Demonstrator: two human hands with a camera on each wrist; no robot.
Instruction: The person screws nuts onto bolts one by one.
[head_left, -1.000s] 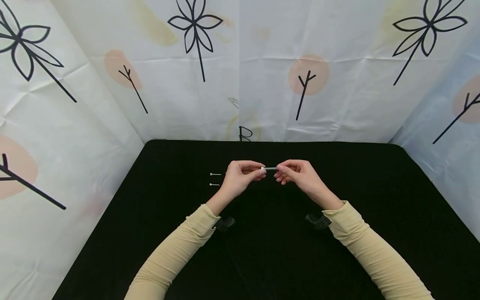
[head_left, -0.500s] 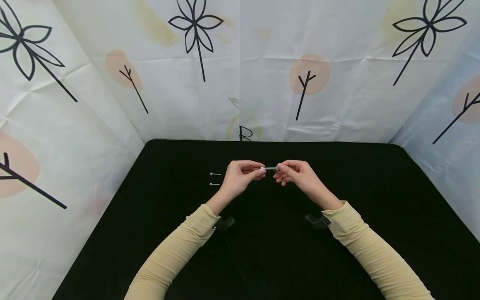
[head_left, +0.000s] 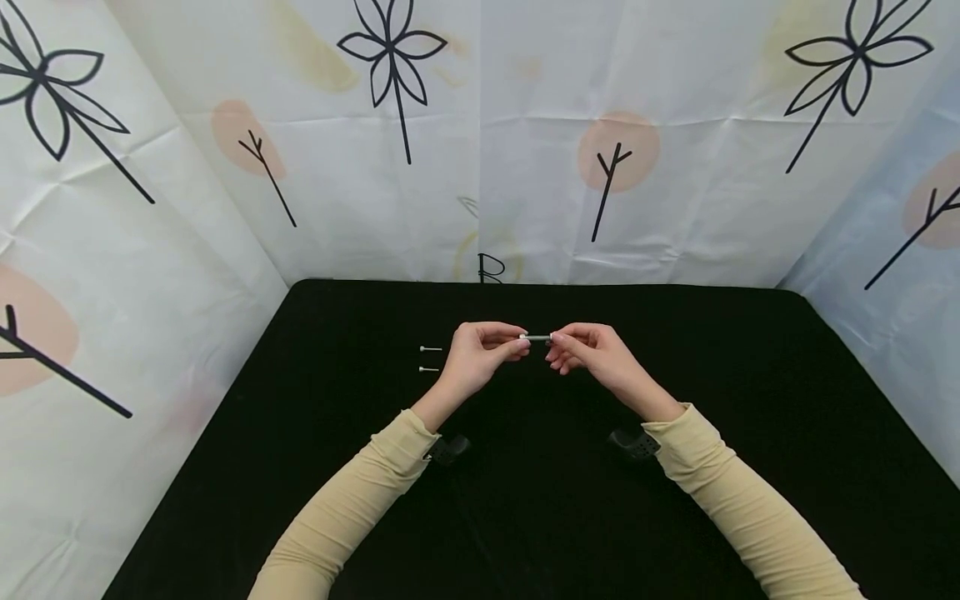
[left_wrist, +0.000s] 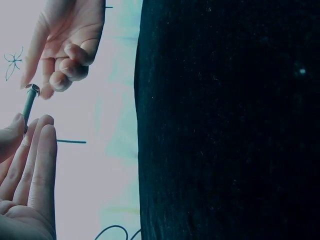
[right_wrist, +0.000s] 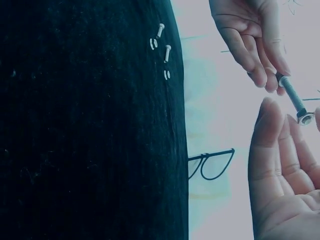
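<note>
In the head view, the left hand and the right hand met above a counter covered in plain black cloth, with a slim silver-grey metal bolt held crosswise between their fingertips. Beside the left hand lay the farther loose silver bolt and the nearer loose silver bolt, both thin-shanked with thicker heads.

From the left wrist, what looked like a shiny hexagonal metal nut sat at the held bolt's far end, pinched by the right hand; the left hand pinched the opposite end, other fingers extended.

From the right wrist, the shank showed ridged threading. The step in hand was probably turning the nut along it; the next move likely called for a steady left pinch and small right-hand twists. Small pale rings lay near the loose bolts, too blurred to identify.
</note>
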